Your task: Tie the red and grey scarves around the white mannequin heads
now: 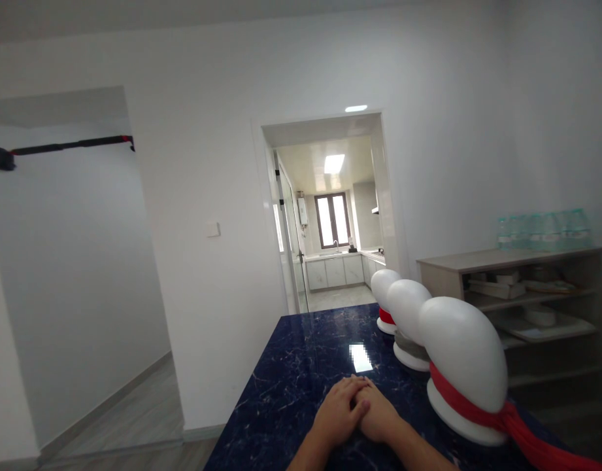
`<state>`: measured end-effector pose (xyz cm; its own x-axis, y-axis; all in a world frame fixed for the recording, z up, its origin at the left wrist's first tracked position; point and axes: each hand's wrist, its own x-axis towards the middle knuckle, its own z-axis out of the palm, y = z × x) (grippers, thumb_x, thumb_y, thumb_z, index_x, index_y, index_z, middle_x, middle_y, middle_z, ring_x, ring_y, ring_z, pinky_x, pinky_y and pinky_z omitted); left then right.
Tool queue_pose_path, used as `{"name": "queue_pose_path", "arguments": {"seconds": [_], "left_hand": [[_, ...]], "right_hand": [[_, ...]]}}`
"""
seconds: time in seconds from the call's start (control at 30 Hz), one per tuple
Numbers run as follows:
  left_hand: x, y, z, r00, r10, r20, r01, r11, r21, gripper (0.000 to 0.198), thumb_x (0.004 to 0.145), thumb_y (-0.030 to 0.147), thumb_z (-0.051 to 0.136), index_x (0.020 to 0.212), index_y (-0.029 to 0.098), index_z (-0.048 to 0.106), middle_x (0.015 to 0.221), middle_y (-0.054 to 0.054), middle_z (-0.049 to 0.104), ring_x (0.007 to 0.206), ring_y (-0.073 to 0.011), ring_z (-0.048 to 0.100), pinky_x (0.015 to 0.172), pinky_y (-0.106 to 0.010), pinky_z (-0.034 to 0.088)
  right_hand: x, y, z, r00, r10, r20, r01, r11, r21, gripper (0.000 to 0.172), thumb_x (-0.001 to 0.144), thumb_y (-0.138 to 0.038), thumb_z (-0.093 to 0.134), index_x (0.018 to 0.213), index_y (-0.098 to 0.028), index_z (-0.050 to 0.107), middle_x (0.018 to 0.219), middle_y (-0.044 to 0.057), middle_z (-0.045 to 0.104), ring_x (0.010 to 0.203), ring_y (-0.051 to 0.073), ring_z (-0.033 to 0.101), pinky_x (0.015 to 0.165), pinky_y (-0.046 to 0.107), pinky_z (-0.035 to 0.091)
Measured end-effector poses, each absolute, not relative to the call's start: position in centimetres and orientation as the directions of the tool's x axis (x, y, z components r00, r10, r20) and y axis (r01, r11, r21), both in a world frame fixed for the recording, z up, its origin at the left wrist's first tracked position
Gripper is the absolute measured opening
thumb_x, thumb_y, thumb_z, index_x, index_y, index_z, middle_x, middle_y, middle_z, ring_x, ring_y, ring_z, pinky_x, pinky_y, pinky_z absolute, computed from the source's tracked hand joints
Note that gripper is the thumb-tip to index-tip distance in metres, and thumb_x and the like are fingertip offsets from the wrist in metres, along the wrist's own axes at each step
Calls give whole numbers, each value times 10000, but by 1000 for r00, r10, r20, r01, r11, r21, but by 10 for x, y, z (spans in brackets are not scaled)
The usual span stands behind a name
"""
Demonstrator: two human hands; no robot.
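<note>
My left hand [336, 413] rests over my right hand [379, 413] on a dark blue marbled table [281, 376]. The left fingers are closed around the top of the right hand, with the thumb laid across it. The fingers of my right hand are mostly hidden beneath. Right of my hands stands a white head form [465, 347] with a red cloth band [460, 399] tied round it, its loose end trailing to the right. Behind it are a second white head form [409, 307] with a grey band [411, 347] and a third white head form [385, 282] with a red band.
A shelf unit [477, 260] on the right carries several bottles [546, 230] on top and boxes [497, 288] inside. Past the table's far edge, a doorway opens into a kitchen with cabinets [330, 273]. To the left, a black bar [70, 145] spans a wall opening.
</note>
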<state>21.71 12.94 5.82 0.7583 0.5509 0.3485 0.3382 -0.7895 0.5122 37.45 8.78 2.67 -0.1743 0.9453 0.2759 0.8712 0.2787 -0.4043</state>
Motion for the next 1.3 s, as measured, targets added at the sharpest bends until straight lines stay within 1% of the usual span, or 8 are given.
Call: {"name": "queue_pose_path", "arguments": {"seconds": [0.07, 0.23, 0.4, 0.63, 0.9, 1.03, 1.2, 1.3], "left_hand": [[218, 129, 58, 758, 549, 351, 335, -791, 512, 519, 989, 539, 598, 1484, 383, 607, 1568, 21, 607, 1481, -255, 509, 1303, -450, 328], [218, 129, 56, 744, 565, 356, 348, -783, 516, 491, 992, 525, 592, 1461, 384, 630, 1560, 23, 615, 1481, -257, 509, 1307, -448, 323], [218, 128, 57, 745, 567, 351, 353, -782, 514, 463, 999, 502, 587, 1450, 405, 632, 1554, 43, 618, 1478, -248, 512, 1303, -447, 329], [218, 129, 57, 746, 563, 356, 353, -788, 505, 487, 1002, 543, 578, 1463, 394, 623, 1566, 23, 608, 1479, -258, 514, 1302, -463, 339], [219, 129, 59, 749, 553, 365, 334, -791, 513, 481, 1004, 521, 591, 1469, 402, 616, 1543, 35, 629, 1463, -240, 529, 1291, -434, 351], [218, 128, 58, 745, 561, 361, 342, -785, 516, 482, 997, 525, 602, 1465, 410, 618, 1549, 42, 624, 1465, -239, 527, 1292, -436, 348], [218, 129, 56, 747, 563, 354, 349, -785, 511, 479, 995, 503, 605, 1467, 417, 613, 1556, 50, 616, 1476, -240, 516, 1302, -447, 330], [218, 129, 56, 745, 569, 349, 358, -782, 510, 478, 994, 503, 605, 1465, 424, 611, 1564, 57, 608, 1484, -240, 505, 1301, -444, 329]], "right_hand": [[375, 88, 26, -183, 945, 272, 871, 284, -400, 638, 984, -318, 489, 1608, -185, 479, 1650, 166, 473, 1563, 311, 395, 1322, 531, 206], [374, 87, 28, -184, 941, 284, 863, 293, -411, 616, 986, -325, 492, 1592, -213, 509, 1636, 161, 493, 1542, 311, 429, 1318, 536, 214], [374, 86, 29, -187, 943, 277, 870, 290, -398, 629, 976, -319, 506, 1594, -203, 504, 1634, 166, 495, 1541, 325, 427, 1316, 555, 207], [374, 88, 29, -190, 937, 292, 864, 301, -404, 630, 972, -321, 514, 1590, -198, 509, 1614, 171, 519, 1535, 323, 438, 1308, 547, 231], [374, 88, 27, -184, 941, 284, 869, 291, -399, 626, 983, -325, 489, 1598, -207, 499, 1625, 162, 510, 1544, 310, 426, 1315, 536, 226], [374, 89, 26, -189, 939, 288, 872, 295, -391, 633, 978, -326, 494, 1604, -231, 490, 1641, 155, 490, 1549, 317, 418, 1316, 545, 217], [375, 94, 22, -198, 939, 281, 860, 304, -409, 608, 976, -315, 495, 1582, -261, 522, 1616, 143, 529, 1540, 303, 433, 1314, 555, 198], [375, 93, 23, -190, 940, 283, 861, 298, -411, 611, 972, -314, 492, 1579, -245, 527, 1614, 151, 529, 1544, 301, 427, 1315, 552, 201]]}}
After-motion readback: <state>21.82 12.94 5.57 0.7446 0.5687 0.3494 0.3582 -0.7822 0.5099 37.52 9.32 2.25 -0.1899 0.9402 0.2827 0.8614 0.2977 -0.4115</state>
